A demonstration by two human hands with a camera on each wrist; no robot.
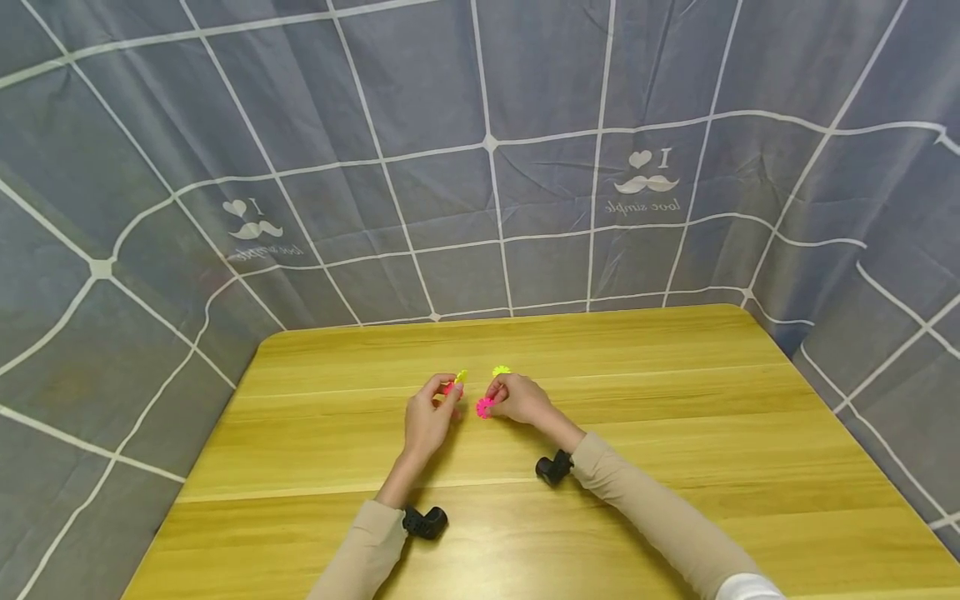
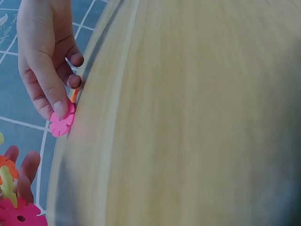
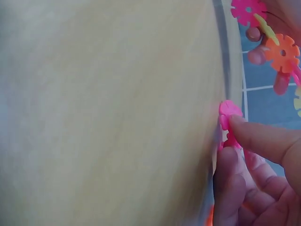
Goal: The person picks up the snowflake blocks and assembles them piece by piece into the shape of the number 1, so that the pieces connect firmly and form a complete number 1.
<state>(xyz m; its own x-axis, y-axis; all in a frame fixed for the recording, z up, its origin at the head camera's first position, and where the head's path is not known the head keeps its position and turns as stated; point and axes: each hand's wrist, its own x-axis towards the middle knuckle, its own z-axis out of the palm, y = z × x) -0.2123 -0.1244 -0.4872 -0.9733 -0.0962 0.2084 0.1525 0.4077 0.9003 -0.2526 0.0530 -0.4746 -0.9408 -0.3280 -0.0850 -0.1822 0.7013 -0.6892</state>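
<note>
My left hand (image 1: 427, 425) holds a joined chain of notched plastic discs. In the right wrist view the chain shows a pink disc (image 3: 248, 10), a yellow disc (image 3: 267, 29) seen edge-on and an orange disc (image 3: 282, 52), with more pink and yellow pieces at the frame's edge. My right hand (image 1: 522, 400) pinches a pink notched disc (image 1: 485, 407) between thumb and fingers, a short gap to the right of the chain. Whether a second pink piece lies behind it is unclear. Just beyond the right hand shows a yellow notched disc (image 1: 501, 370), partly hidden by that hand.
Both hands are over a wooden table (image 1: 637, 358). A grey curtain (image 1: 435, 200) with white lines hangs behind it and at both sides. Part of an orange piece (image 2: 74, 95) shows beside the right hand. Black wrist cameras (image 1: 426, 522) sit on both forearms.
</note>
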